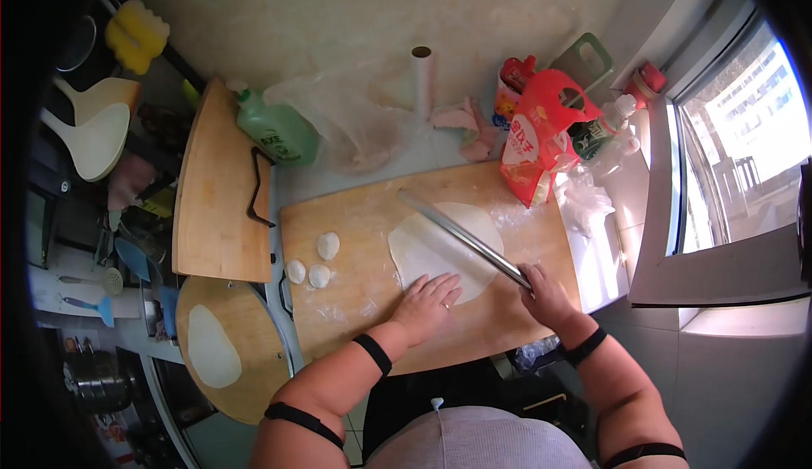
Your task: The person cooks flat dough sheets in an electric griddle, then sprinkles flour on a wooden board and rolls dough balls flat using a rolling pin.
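My right hand is closed around the lower-right end of a long, smooth, silver metal rolling pin, which slants toward the upper left across a thin, pale, roundish dough sheet at mid-frame. My left hand, farther from the pin, is open, palm down at the sheet's lower edge; how firmly it presses I can't tell. Three rounded white dough lumps sit left of centre on the floury, tan wooden board.

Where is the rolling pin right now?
In the head view, just right of centre: the rolling pin lies slantwise across the dough sheet on the large board, its near end in the right hand.
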A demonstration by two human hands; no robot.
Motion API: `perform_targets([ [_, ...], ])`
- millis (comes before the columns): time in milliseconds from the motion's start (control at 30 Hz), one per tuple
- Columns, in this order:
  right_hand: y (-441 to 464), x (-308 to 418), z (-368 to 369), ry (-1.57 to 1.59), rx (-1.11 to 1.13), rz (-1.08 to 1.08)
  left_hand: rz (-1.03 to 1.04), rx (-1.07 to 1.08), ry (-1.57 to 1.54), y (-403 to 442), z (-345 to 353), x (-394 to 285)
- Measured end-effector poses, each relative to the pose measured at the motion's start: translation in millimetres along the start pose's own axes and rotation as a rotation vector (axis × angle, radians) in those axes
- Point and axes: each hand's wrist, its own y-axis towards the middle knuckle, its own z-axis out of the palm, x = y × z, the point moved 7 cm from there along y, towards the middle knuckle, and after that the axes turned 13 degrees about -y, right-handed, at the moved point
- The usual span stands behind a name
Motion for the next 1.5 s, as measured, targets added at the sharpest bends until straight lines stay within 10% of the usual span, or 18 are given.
perform_targets([
  [433, 71, 6, 7, -0.275, -0.058, -0.481, -0.053, -0.009, 0.019, 0, -11, 13],
  [633, 68, 28, -24, -0.087, -0.212, -0.376, -0.557, -0.047, -0.583, 39, -91, 53],
  [767, 68, 50, -7, 0.055, -0.234, -0.315, -0.346, -0.209, 0.046, 46, -88, 52],
  [900, 73, 83, 41, -0.383, -0.25, -0.438, -0.345, -0.082, 0.016, 51, -20, 34],
  [1500, -19, 98, 63, -0.299, 0.024, -0.324, -0.284, -0.204, -0.01, -33, 7, -31],
])
